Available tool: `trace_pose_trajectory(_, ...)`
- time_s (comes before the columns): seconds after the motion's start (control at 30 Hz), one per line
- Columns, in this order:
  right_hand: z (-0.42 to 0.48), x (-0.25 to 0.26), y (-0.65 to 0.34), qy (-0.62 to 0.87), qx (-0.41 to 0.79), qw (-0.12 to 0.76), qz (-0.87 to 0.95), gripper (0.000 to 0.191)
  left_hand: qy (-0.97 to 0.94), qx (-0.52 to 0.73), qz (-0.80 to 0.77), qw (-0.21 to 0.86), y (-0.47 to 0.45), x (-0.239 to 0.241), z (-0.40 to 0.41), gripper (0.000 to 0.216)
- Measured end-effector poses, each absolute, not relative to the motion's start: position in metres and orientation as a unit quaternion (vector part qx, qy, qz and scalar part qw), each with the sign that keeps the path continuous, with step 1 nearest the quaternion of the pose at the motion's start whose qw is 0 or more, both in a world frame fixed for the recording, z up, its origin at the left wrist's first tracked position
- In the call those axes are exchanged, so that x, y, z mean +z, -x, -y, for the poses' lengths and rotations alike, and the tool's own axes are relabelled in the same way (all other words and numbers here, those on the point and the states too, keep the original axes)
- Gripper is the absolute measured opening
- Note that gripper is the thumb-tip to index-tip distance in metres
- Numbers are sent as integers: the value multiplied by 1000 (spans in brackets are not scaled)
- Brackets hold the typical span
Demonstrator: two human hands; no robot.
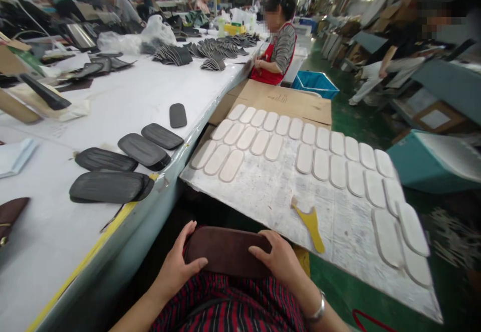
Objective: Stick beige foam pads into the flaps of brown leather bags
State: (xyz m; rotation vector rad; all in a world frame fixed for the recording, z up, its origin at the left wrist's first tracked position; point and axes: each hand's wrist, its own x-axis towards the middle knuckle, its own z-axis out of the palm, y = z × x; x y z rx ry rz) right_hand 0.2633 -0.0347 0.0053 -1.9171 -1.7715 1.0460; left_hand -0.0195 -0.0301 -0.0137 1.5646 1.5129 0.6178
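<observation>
A dark brown oval leather piece (229, 253) with rounded ends lies level above my lap. My left hand (184, 259) grips its left end, thumb on top and fingers at the far edge. At the other end my right hand (280, 257) holds it the same way, the fingers partly hidden behind it. On the white table to the left, black oval pieces (107, 187) lie in small stacks near the edge. Whitish oval pieces (321, 164) are laid out in rows on the board at the right, with a yellow flat tool (310, 224) among them.
The long white table (56, 231) has a yellow-taped edge at my left. A low board (263, 191) stands ahead to the right, with cardboard (289, 99) behind it. A co-worker in a red apron (276, 46) sits beyond. Blue bins (315, 82) stand on the green floor.
</observation>
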Motion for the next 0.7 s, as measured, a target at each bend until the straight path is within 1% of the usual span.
trace_pose_trajectory(0.07,28,6,-262,675,369,156,620,32,-567,259,-599,504,24,-22,39,80)
trace_pose_trajectory(0.13,22,7,-261,683,368,140,615,32,-538,271,-589,539,24,-29,45,77)
trace_pose_trajectory(0.27,18,7,-259,695,351,94,621,37,-555,299,-549,548,25,-36,46,93)
trace_pose_trajectory(0.33,22,6,-256,693,313,84,643,38,-566,292,-544,546,27,-38,46,94)
trace_pose_trajectory(0.4,27,5,-250,675,260,94,684,46,-566,290,-545,547,28,-39,46,89)
trace_pose_trajectory(0.47,28,5,-241,639,219,103,730,63,-564,299,-537,551,28,-40,47,88)
trace_pose_trajectory(0.53,25,7,-227,603,199,98,767,74,-563,306,-534,552,27,-41,48,88)
trace_pose_trajectory(0.63,11,14,-202,553,197,88,805,83,-568,301,-542,542,27,-42,48,88)
trace_pose_trajectory(0.7,1,19,-184,532,219,69,815,80,-571,294,-545,539,28,-44,48,89)
